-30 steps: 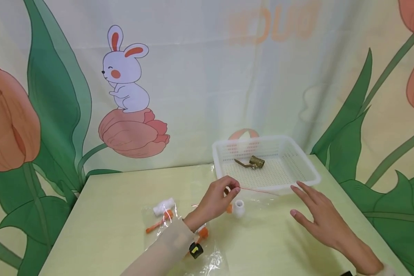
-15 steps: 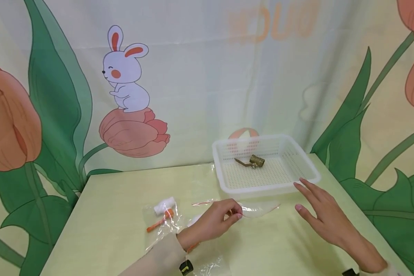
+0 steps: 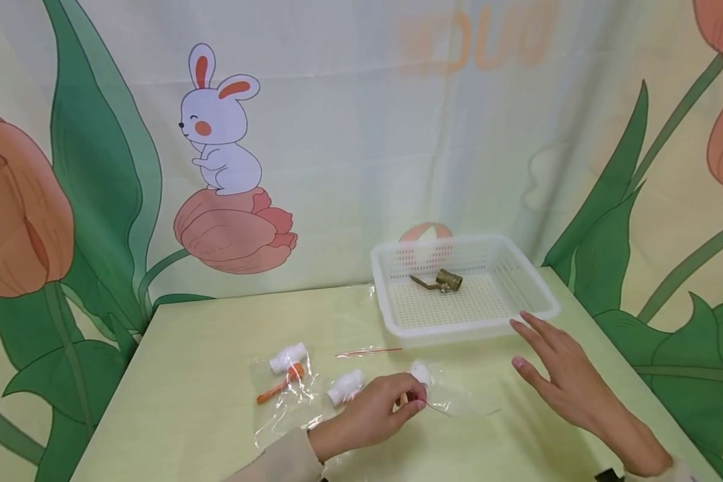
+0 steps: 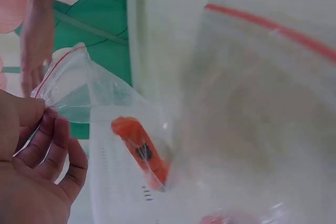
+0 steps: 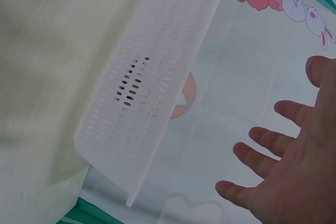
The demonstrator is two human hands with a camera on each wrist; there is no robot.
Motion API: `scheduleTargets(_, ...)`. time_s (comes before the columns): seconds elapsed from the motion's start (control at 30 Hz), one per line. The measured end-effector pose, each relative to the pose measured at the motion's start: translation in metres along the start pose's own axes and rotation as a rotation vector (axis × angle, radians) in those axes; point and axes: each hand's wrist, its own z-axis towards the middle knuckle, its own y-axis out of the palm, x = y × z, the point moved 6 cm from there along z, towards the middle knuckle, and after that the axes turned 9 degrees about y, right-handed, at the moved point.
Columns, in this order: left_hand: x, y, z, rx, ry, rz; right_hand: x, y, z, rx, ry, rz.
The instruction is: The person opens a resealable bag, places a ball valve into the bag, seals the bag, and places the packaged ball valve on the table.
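Observation:
My left hand (image 3: 385, 405) pinches the red-striped top edge of a clear zip bag (image 4: 110, 90), seen close up in the left wrist view. An orange handle-like piece (image 4: 142, 153) shows through that bag. Just beyond the left fingers in the head view is a white pipe fitting (image 3: 419, 372). A second white fitting (image 3: 345, 387) lies left of the hand. Farther left, another clear bag (image 3: 271, 422) holds a white fitting (image 3: 288, 358) and an orange handle (image 3: 280, 385). My right hand (image 3: 569, 381) hovers with spread fingers near the basket's front corner, touching nothing.
A white perforated basket (image 3: 466, 329) stands at the back right of the table (image 3: 211, 348). Inside it lies a brass valve with a lever (image 3: 448, 280). A bag's red zip line (image 3: 367, 351) shows in front of the basket. A printed curtain (image 3: 337, 167) hangs behind.
My left hand has come down and nearer with the pinched bag, from just before the basket. The white fitting beside it now shows nearer too. My right hand has hardly moved.

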Motion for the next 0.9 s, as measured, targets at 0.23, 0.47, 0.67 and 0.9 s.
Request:
scheduleTargets(0.23,0.000,0.020,-0.017,-0.099,0.015,0.127,-0.004,0.001,0.001,0.008,-0.013,-0.045)
scheduleTargets(0.47,0.000,0.033,-0.027,-0.194,0.052,0.156,-0.006,0.003,0.001,0.008,-0.026,-0.061)
scheduleTargets(0.67,-0.001,0.048,-0.037,-0.333,0.028,0.158,-0.005,0.007,0.001,-0.014,-0.006,-0.060)
scheduleTargets(0.9,0.002,0.053,-0.041,-0.376,0.039,0.228,-0.006,0.011,0.001,-0.035,0.016,-0.048)
